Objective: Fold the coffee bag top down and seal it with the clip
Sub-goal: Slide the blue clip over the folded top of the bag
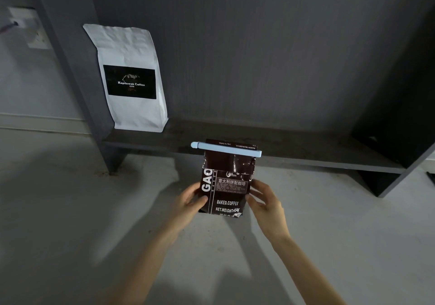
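Note:
A dark brown coffee bag with white lettering is held upright in front of a low shelf. Its top is folded down, and a long pale blue clip sits clamped across the fold, sticking out past both sides. My left hand grips the bag's left edge, thumb on the front. My right hand holds the right edge, fingers partly spread along the side. Neither hand touches the clip.
A white coffee bag with a black label stands at the left end of the dark shelf, leaning on the back panel. A dark upright panel closes the shelf on the right. Grey floor lies below.

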A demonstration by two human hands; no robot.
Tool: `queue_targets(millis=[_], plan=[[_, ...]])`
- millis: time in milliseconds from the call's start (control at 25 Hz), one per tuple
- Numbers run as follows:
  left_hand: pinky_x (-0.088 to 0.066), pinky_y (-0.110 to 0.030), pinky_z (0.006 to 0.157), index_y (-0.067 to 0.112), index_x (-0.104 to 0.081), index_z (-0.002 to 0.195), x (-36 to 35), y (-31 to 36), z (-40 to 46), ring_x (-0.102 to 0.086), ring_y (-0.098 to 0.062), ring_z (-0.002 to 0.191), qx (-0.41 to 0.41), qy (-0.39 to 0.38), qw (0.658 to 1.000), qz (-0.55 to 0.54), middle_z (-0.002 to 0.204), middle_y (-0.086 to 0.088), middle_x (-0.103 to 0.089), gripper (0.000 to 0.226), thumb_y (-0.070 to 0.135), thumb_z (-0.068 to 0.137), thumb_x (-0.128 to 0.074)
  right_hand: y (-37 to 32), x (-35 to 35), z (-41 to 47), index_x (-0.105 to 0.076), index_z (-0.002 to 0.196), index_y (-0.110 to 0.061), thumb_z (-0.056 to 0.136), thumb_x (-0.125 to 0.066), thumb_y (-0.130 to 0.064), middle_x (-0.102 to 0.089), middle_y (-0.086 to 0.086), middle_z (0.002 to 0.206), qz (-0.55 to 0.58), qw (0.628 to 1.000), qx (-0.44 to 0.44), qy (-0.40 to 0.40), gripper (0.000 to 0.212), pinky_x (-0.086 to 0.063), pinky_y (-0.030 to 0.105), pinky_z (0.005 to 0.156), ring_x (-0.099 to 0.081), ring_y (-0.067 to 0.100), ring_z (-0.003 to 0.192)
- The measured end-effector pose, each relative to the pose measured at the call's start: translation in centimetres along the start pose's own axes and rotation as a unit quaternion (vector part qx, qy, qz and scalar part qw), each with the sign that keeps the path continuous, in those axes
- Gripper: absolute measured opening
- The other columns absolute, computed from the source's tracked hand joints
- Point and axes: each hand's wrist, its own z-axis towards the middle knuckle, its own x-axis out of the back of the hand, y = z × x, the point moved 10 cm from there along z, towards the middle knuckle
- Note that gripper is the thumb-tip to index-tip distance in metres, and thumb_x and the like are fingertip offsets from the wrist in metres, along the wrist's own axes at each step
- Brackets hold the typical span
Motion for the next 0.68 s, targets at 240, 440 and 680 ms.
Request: queue_targets(millis=[240, 440, 680], plan=[[-0.040, 0.004, 0.064, 0.008, -0.055, 0.114, 0.7, -0.9, 0.2, -0.055, 0.022, 0.073, -0.010, 0.053, 0.998, 0.024, 0.107, -0.001, -0.060, 0.028, 0.007, 0.086, -0.051, 0.6, 0.0, -0.2, -0.056, 0.109, -0.013, 0.082, -0.056, -0.005, -0.062, 0.003, 0.111, -0.031, 0.999, -0.006, 0.026, 0.028, -0.046, 0.009, 0.069, -0.056, 0.012, 0.099], [-0.041, 0.003, 0.067, 0.005, -0.058, 0.112, 1.2, -1.5, 0.3, -0.056, 0.023, 0.073, -0.006, 0.066, 0.997, 0.030, 0.111, -0.005, -0.063, 0.028, 0.007, 0.084, -0.055, 0.3, -0.1, -0.5, -0.056, 0.103, -0.010, 0.082, -0.056, -0.003, -0.062, 0.007, 0.109, -0.051, 0.997, 0.000, 0.054, 0.022, -0.044, 0.015, 0.072, -0.057, 0.016, 0.092], [-0.042, 0.003, 0.066, 0.004, -0.059, 0.112, 2.4, -0.3, 0.0, -0.057, 0.023, 0.069, -0.032, 0.079, 0.996, 0.020, 0.110, -0.004, -0.060, 0.033, -0.001, 0.079, -0.059, -1.7, -0.5, 0.0, -0.060, 0.100, -0.012, 0.081, -0.055, -0.001, -0.066, 0.007, 0.102, -0.085, 0.995, 0.030, 0.050, 0.022, -0.046, 0.026, 0.078, -0.059, 0.013, 0.083]])
